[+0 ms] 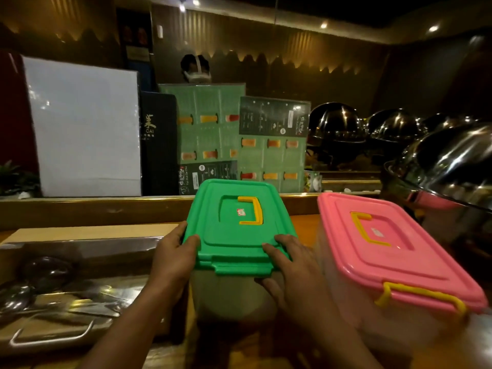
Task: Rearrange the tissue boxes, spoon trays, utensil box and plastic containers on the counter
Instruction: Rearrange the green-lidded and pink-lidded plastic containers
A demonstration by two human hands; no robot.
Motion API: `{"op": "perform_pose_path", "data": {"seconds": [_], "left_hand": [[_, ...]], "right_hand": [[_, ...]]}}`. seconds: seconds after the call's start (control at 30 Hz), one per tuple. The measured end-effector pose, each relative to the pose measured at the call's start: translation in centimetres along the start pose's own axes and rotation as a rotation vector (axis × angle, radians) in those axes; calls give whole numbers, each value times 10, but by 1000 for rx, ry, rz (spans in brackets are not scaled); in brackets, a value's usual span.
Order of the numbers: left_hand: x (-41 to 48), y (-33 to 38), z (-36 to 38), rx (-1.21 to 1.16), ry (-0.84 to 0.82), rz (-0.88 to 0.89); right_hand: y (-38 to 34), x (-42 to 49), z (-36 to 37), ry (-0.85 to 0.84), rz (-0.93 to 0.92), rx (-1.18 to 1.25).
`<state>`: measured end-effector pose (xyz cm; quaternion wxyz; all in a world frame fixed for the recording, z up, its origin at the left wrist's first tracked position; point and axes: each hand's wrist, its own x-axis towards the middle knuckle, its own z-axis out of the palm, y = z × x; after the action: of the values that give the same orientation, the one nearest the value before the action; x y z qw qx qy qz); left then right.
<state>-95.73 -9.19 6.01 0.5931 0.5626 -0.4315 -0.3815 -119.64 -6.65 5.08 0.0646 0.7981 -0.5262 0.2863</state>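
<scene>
Green-lidded plastic container (pixel 234 230) sits gripped between both hands at the middle of the desk (pixel 87 209): left hand (pixel 174 258) clamps its near-left corner, right hand (pixel 288 265) its near-right, fingers over the lid edge. Just right of the right hand, the pink-lidded container (pixel 394 251) stands askew. Left of the left hand lies a steel spoon tray (pixel 69 296). Looks like the container-placing step; next, probably slide or lift it square, level, clear of its pink neighbour.
</scene>
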Motion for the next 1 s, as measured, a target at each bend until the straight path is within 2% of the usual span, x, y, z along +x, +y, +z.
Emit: {"op": "perform_pose_path", "data": {"seconds": [0.17,0.3,0.37,0.47,0.57,0.67,0.73,0.83,0.9,1.0], "left_hand": [[-10,-3,9,28,37,60],[-21,8,9,79,28,77],[-24,10,7,229,109,148],[-37,20,20,480,256,484],[-66,36,64,510,143,691],[-92,38,124,509,-87,816],[-106,34,167,555,-278,783],[-113,17,224,613,-447,574],[-110,8,254,655,-395,501],[-106,6,264,628,-303,476]], "right_hand": [[5,-2,-8,-105,65,-10],[8,-12,-33,-176,48,-64],[19,-24,-53,-89,49,-2],[53,-47,-82,185,117,-16],[98,-71,-105,353,254,-108],[144,-93,-113,347,418,-176],[170,-107,-112,293,446,-142],[205,-118,-112,252,363,38],[231,-123,-114,242,313,162],[253,-119,-109,219,223,204]]}}
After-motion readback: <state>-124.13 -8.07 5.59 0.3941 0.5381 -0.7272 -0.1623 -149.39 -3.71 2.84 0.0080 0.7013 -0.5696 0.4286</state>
